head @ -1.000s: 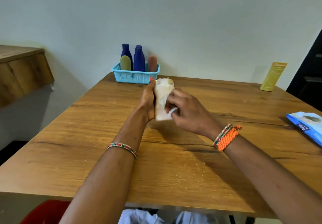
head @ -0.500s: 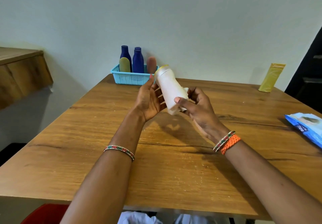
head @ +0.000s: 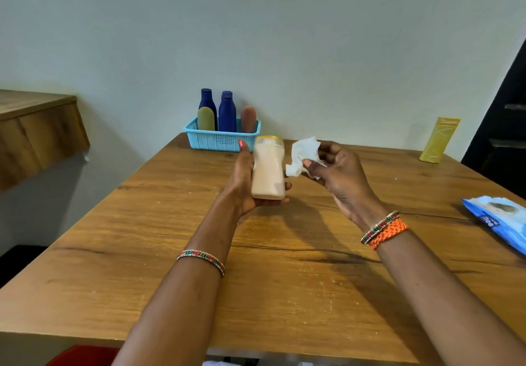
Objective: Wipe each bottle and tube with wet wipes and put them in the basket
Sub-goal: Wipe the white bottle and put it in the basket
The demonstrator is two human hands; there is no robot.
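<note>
My left hand grips a pale peach bottle with a yellowish cap, upright above the middle of the wooden table. Just to its right, my right hand pinches a crumpled white wet wipe, held apart from the bottle. A light blue basket stands at the table's far edge against the wall. It holds two dark blue bottles, an olive tube and a brown tube. A yellow tube leans on the wall at the far right.
A blue pack of wet wipes lies at the table's right edge. A wooden shelf juts from the wall on the left. A dark doorway is at the right. Something red shows below the table's near edge.
My right hand has pulled the wipe off the bottle and moved to the right. The bottle has gone from tilted to upright in my left hand.
</note>
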